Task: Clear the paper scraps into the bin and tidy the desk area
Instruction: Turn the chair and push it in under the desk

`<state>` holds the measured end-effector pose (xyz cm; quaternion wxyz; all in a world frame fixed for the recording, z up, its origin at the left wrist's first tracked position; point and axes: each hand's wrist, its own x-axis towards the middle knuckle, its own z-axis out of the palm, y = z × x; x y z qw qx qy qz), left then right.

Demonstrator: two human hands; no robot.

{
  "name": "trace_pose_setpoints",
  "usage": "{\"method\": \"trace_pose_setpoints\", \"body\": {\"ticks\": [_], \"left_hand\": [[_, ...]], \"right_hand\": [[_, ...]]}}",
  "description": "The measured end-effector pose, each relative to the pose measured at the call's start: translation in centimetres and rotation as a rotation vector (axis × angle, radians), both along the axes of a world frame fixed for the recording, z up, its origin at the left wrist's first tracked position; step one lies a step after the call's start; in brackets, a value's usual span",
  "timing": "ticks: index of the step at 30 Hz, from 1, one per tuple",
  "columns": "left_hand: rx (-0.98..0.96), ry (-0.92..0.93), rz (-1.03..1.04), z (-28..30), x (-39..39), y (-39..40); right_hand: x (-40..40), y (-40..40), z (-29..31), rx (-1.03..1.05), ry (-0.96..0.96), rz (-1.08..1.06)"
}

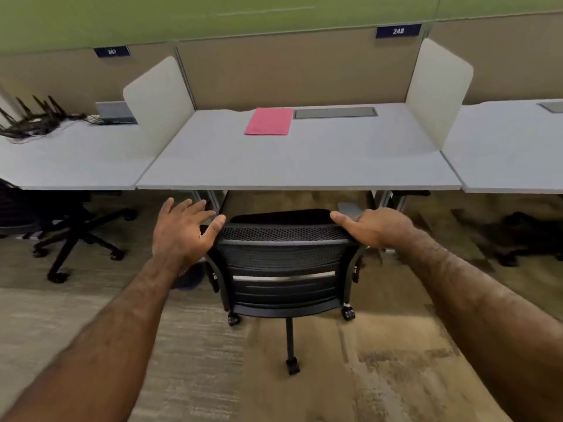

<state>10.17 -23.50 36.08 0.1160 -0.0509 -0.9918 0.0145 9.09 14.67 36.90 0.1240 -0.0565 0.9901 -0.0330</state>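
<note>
Looks like the tidy-up stage: no paper scraps visible on the pale grey desk top (304,159), only a flat pink folder (268,121) at its far edge, and no bin I can make out. The black mesh-backed office chair (283,257) stands just near of the desk. Left hand (182,229) is spread open beside its top left corner, right hand (376,228) rests on the top right corner, fingers not closed. Next is probably gripping it and rolling it under, straight.

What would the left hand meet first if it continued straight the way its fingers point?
Probably the grey metal desk leg under the white desk; the left hand passes beside the black mesh chair. Depth is unclear.
</note>
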Motion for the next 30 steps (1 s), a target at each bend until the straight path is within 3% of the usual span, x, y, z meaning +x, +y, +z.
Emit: {"method": "trace_pose_setpoints", "body": {"ticks": [7,20,30], "left_hand": [[-0.013,-0.010,-0.029,0.0,-8.3,-1.9],[0.193,0.078,-0.126,-0.9,-21.1,-4.1],[0.212,0.123,-0.161,-1.0,-29.9,-4.5]], "right_hand": [[-6.6,-1.3,-0.4,-0.050,0.050,-0.004],[-17.3,-3.6,0.0,-0.149,0.056,-0.105],[-24.3,-4.0,0.0,-0.148,0.334,-0.257]]}}
